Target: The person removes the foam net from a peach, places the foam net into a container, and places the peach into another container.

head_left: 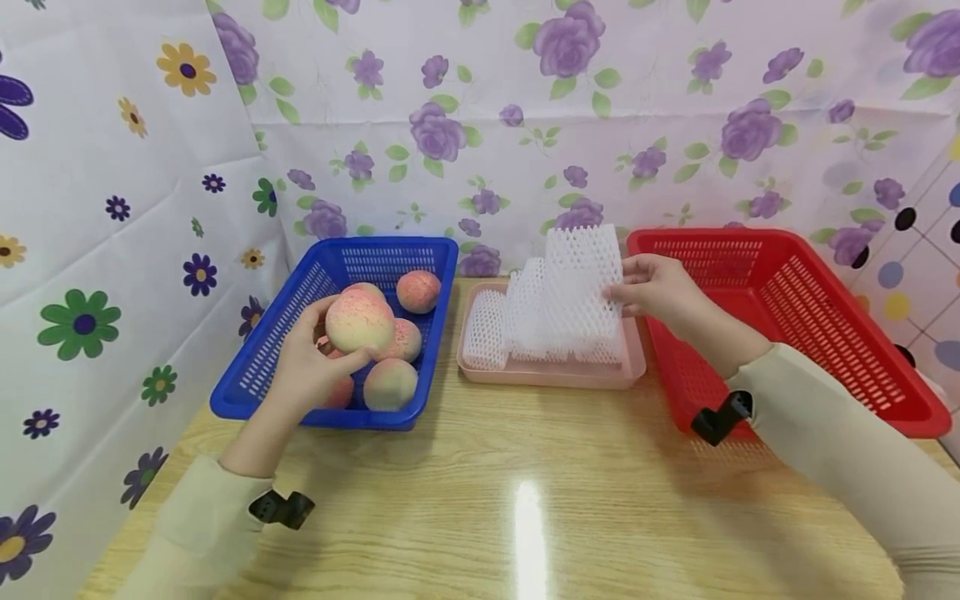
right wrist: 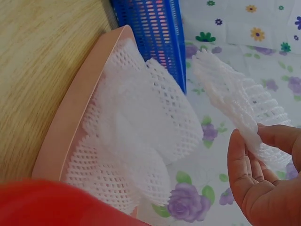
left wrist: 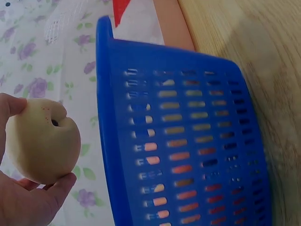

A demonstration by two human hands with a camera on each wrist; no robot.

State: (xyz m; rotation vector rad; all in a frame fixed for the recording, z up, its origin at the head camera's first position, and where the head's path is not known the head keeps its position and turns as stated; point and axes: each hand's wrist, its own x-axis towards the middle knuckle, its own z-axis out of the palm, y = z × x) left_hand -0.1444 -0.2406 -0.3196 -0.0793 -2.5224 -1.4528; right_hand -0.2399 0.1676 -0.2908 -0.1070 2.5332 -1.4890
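Over the blue basket, my left hand grips a pink and cream peach. The left wrist view shows that peach held between thumb and fingers, its stem hollow turned outward. Several other peaches lie in the basket below it. My right hand pinches a white foam net sleeve by its edge. In the right wrist view this sleeve hangs apart from the several white foam nets heaped in the pink tray.
A red basket stands right of the pink tray, under my right forearm. The wooden table extends in front of the containers. Flowered sheeting rises close behind and at the left.
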